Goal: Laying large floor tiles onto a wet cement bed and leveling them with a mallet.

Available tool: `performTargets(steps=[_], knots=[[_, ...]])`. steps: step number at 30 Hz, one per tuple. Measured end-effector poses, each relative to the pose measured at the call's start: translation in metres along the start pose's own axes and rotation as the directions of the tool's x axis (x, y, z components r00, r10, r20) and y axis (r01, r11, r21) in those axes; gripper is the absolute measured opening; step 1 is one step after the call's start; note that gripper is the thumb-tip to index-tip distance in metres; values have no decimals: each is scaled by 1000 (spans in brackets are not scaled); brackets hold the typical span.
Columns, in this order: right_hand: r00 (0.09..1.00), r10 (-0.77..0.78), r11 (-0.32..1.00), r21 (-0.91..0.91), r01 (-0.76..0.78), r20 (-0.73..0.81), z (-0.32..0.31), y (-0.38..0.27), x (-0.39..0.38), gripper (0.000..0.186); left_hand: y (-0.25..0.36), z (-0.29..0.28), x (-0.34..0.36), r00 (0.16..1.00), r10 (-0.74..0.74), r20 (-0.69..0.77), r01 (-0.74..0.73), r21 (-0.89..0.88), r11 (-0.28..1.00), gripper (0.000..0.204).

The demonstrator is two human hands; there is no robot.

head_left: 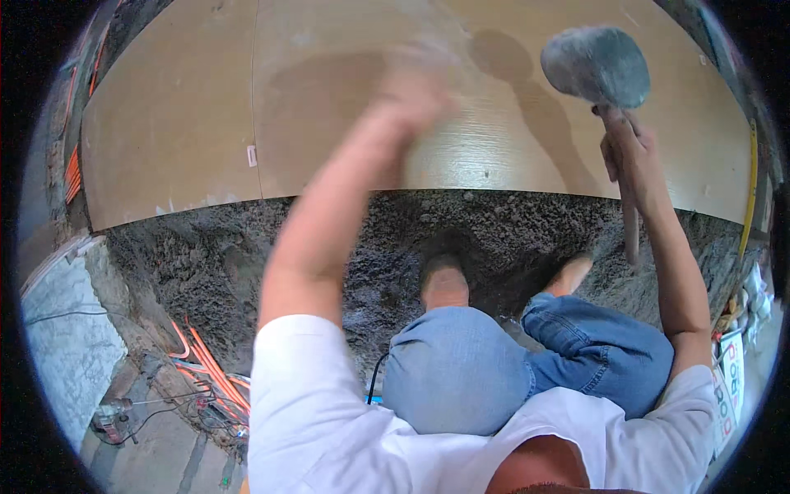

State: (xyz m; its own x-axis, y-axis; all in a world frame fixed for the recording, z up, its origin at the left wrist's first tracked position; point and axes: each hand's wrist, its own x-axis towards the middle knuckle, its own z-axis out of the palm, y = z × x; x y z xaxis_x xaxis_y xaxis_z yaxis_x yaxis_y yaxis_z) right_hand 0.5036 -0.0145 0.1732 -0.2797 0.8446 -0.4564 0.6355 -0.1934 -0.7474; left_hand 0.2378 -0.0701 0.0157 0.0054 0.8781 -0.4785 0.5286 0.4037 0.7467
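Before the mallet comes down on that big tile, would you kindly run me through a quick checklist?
1. Grip: right hand closed around the rubber mallet handle: ok.
2. Mallet raised above the wood-look tile: ok.
3. Left hand over the tile, blurred; contact: cannot tell.
4. Left hand apart from the mallet head: ok.
5. Tile level on the mortar bed: cannot tell.
6. Feet on mortar, off the tile: ok.

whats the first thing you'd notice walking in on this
The grey rubber mallet, raised at upper right in the right hand above the big wood-look floor tile. Next, the blurred left hand over the tile's middle. Then the rough grey mortar bed under the squatting person's feet, with orange pipes at lower left.
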Motion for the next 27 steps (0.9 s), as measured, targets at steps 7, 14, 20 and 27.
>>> performTargets(steps=[7,14,20,27], knots=[[989,-113,991,76,106,99,13,-39,3,43,76,142,-56,251,956,-150,-925,253,283,37],[926,-71,996,68,49,371,90,-12,14,28,-113,-120,-36,356,-237,-904,651,58,757,74],[836,-183,983,81,166,516,135,-27,34,29,-91,-122,-45,314,-326,-892,680,-29,733,75],[837,-12,996,-68,59,546,160,-28,62,31,-115,-115,-39,267,-248,-931,624,-30,781,75]])
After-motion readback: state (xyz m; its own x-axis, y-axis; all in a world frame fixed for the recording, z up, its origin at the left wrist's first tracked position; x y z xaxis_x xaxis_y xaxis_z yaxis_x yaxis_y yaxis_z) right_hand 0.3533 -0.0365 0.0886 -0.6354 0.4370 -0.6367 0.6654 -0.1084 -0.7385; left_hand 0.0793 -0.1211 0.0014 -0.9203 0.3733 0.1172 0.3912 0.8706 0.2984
